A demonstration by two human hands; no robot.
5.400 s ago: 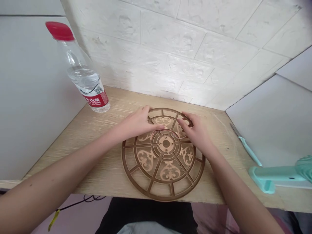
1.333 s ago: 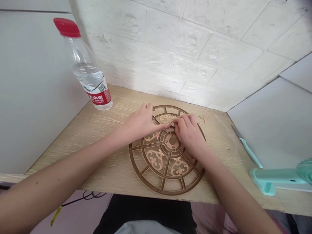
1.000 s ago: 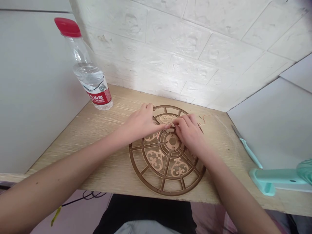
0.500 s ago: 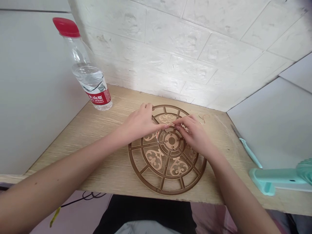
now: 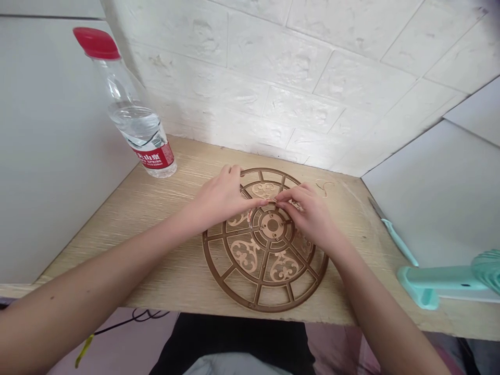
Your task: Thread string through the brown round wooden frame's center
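Observation:
A round brown openwork disc (image 5: 253, 304) with spokes, scroll ornaments and a small hub lies flat on the wooden table. My left hand (image 5: 224, 195) grips it from the upper left, fingers at the outer rim and thumb stretched to the inner ring. Just above the hub, my right hand (image 5: 307, 211) pinches with thumb and forefinger, its tips almost meeting my left thumb. What sits between those fingertips is too small to make out. A thin whitish and reddish strand (image 5: 250, 219) runs along the left of the inner ring.
A water bottle with a red cap (image 5: 142, 138) stands at the back left by the white panel. Thin loose wires (image 5: 325, 186) lie behind the disc. To the right are a knife with a mint handle (image 5: 399, 242) and a mint-green handheld fan (image 5: 441, 281).
The whole view has shifted slightly. Both hands stay at the inner ring in nearly the same pose, and the disc lies as before.

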